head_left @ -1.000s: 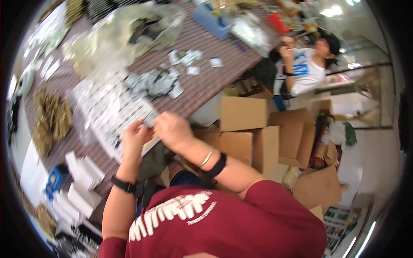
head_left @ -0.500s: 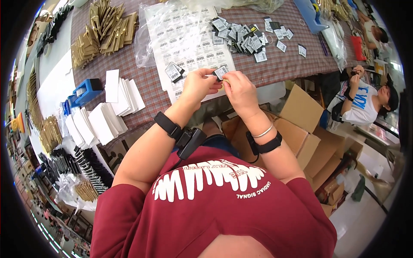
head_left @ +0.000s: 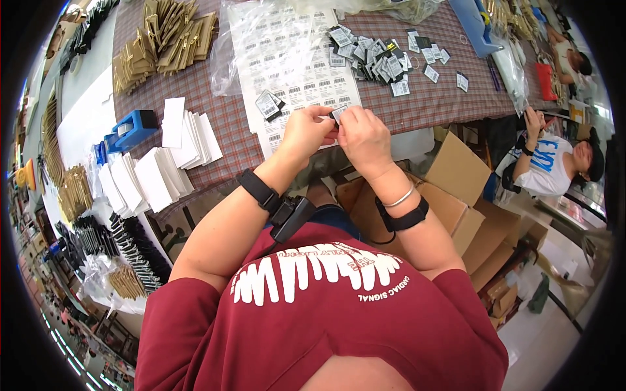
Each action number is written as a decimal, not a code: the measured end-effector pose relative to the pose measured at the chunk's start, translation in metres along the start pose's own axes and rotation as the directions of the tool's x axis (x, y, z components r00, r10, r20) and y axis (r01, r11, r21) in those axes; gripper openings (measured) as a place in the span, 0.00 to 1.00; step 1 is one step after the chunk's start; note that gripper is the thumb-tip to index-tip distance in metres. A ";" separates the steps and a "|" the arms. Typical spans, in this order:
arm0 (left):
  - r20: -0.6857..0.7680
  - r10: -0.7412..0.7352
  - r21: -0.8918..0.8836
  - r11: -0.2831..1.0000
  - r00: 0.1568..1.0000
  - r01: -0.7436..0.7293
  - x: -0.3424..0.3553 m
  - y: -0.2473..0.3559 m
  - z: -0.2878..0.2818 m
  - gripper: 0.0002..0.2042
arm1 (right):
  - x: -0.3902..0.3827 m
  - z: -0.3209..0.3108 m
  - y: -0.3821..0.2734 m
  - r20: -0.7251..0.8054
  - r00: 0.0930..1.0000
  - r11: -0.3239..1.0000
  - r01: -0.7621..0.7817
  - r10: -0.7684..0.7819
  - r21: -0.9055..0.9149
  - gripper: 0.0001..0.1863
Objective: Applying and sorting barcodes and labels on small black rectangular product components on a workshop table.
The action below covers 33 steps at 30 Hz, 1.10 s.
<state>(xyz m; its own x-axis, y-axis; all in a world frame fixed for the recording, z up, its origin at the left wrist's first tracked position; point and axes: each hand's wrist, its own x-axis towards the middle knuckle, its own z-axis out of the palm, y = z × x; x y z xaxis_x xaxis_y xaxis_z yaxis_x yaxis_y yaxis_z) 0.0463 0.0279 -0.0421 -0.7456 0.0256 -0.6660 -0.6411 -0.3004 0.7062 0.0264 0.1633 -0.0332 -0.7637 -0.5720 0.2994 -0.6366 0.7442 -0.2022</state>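
Between the fingers of my left hand [head_left: 305, 135] and my right hand [head_left: 363, 140] is a small black tag with a white barcode label [head_left: 338, 113]. Both hands are closed on it at the table's near edge, the fingertips almost meeting. My fingers cover much of the tag. Beneath and beyond them lies a white sheet of barcode stickers [head_left: 285, 40]. A few labelled tags [head_left: 268, 105] rest on that sheet, left of my left hand. Farther off to the right, a loose heap of similar tags [head_left: 381, 62] spreads over the checked tablecloth [head_left: 427, 101].
Left on the table are bundled brown card pieces [head_left: 186, 45], white card strips [head_left: 156, 179] and a blue tape dispenser [head_left: 134, 130]. Clear plastic film [head_left: 225, 65] edges the sheet. Open cardboard boxes [head_left: 456, 169] stand below at right. A person in a white shirt [head_left: 554, 166] is at far right.
My right hand has turned over the tag and covers more of it. The fingers of my left hand have curled in closer. The view has shifted slightly.
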 end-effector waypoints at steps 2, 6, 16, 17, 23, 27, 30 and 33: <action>0.002 0.024 0.064 0.998 1.000 -0.024 0.000 0.000 -0.001 0.14 | 0.001 -0.001 0.001 -0.003 1.000 0.998 -0.021 0.021 0.051 0.04; 0.008 0.024 0.081 0.996 1.000 -0.024 -0.001 0.001 0.000 0.14 | -0.001 -0.001 0.003 0.015 0.998 0.993 -0.058 0.057 0.099 0.05; -0.025 -0.043 0.062 0.997 0.999 0.045 -0.002 -0.003 -0.006 0.15 | -0.006 0.003 0.019 0.246 0.956 0.782 -0.273 0.157 0.561 0.08; -0.016 -0.045 0.059 0.997 0.999 0.046 -0.002 -0.003 -0.006 0.15 | -0.006 0.002 0.019 0.274 0.948 0.781 -0.295 0.164 0.551 0.09; -0.023 -0.050 0.038 0.998 0.998 0.051 -0.001 -0.005 -0.006 0.13 | -0.006 0.006 0.007 0.160 0.974 0.918 -0.207 0.160 0.338 0.06; -0.030 -0.069 0.032 0.997 0.997 0.070 -0.001 -0.005 -0.004 0.13 | -0.008 0.018 0.000 0.054 0.994 0.974 -0.107 0.098 0.200 0.06; -0.039 -0.061 0.014 0.998 0.997 0.061 0.002 -0.012 -0.007 0.13 | -0.009 0.022 -0.003 0.079 0.991 0.971 -0.121 0.107 0.207 0.06; -0.044 -0.067 0.031 0.997 0.997 0.069 0.004 -0.019 -0.007 0.12 | -0.013 0.030 0.000 0.076 0.992 0.971 -0.118 0.105 0.209 0.06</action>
<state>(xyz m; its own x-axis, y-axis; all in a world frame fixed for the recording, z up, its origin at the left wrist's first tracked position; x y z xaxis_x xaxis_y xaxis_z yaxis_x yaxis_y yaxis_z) 0.0566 0.0268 -0.0603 -0.6918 0.0035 -0.7221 -0.6964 -0.2678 0.6658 0.0333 0.1602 -0.0648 -0.8320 -0.5156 0.2050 -0.5500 0.7179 -0.4266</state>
